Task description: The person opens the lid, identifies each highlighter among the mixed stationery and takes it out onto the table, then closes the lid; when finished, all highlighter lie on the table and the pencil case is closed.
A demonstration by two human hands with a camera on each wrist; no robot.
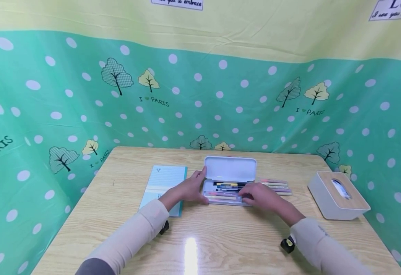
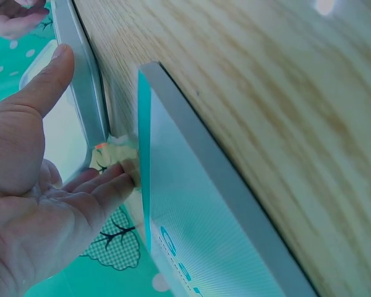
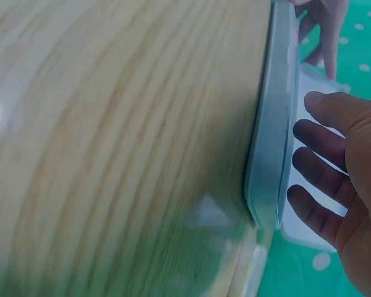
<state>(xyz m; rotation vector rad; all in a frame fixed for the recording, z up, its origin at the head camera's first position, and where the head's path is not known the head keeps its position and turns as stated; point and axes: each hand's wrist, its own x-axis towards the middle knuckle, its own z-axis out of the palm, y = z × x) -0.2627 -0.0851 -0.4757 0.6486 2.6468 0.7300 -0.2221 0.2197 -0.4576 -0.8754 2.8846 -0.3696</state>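
Note:
A pencil case (image 1: 230, 169) lies on the table with its pale lid raised, holding several pens (image 1: 223, 194) in dark and pastel colours. At its left end is my left hand (image 1: 190, 187), the thumb on the near corner and the fingers toward the lid. The left wrist view shows those fingers fairly straight beside the case wall (image 2: 80, 68). Over the right end of the case hovers my right hand (image 1: 261, 195). In the right wrist view its fingers (image 3: 321, 170) are spread and loosely bent near the rim, with nothing visible between them.
A light blue notebook (image 1: 164, 185) lies left of the case, close to the left hand. Several pastel pens (image 1: 280, 188) lie side by side on the table (image 1: 221, 240), right of the case. Farther right stands a white tissue box (image 1: 334, 204) with a wood-coloured top.

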